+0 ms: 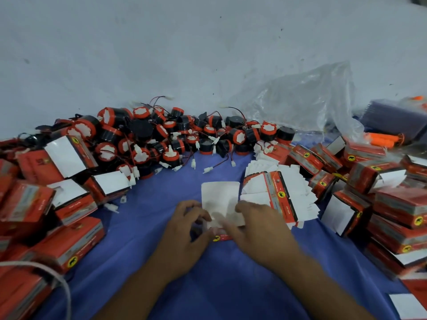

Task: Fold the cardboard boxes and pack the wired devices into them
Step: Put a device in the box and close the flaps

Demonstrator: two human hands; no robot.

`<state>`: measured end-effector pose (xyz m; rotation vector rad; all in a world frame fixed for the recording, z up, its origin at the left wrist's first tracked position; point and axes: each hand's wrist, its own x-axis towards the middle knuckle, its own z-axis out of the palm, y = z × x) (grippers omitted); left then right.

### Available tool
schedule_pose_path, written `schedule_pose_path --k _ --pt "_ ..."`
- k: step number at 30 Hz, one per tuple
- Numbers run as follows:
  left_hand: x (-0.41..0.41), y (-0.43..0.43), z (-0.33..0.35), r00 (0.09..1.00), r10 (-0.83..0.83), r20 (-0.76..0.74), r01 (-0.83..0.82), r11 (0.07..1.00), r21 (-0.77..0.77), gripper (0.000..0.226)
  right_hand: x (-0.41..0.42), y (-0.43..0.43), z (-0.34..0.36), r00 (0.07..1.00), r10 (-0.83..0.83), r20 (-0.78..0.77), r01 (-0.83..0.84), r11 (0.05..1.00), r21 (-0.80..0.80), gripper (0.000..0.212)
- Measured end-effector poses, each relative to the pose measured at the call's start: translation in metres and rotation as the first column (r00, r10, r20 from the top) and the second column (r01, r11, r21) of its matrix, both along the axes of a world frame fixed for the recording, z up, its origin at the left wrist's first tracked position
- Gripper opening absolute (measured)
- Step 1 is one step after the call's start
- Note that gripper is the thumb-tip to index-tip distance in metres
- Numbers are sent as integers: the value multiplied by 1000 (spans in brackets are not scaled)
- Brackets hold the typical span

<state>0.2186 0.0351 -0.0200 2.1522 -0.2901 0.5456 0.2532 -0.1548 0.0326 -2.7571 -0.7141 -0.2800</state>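
A small red-and-white cardboard box (220, 202) stands on the blue cloth (208, 285) between my hands, its white flap pointing up and away. My left hand (184, 229) grips its left side with curled fingers. My right hand (256, 227) holds its right side, fingers blurred over the white panel. A heap of black-and-orange round wired devices (171, 137) with white plugs lies behind, against the wall. A fanned stack of flat unfolded boxes (277, 192) sits just right of my right hand.
Folded red boxes are piled at the left (46, 204) and at the right (381, 204). A crumpled clear plastic bag (307, 102) leans on the white wall at the back right. A white cord (57, 280) loops at the lower left.
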Motion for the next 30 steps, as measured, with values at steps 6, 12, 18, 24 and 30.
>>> schedule_pose_path --k 6,12,18,24,30 --pt "-2 2 8 992 118 -38 -120 991 -62 23 86 23 40 990 -19 -142 59 956 288 40" --pt "10 28 8 800 597 58 -596 802 -27 42 175 114 27 971 72 -227 -14 969 247 26" --pt "19 35 -5 777 616 -131 -629 747 -215 47 213 204 -5 913 282 -295 -237 955 180 68" --pt "22 39 -9 788 602 -131 -614 750 -246 44 224 218 -25 954 211 -214 -178 970 166 45" --pt "17 37 -5 896 431 -107 -444 871 -210 50 185 148 12 938 261 -227 -119 860 497 37"
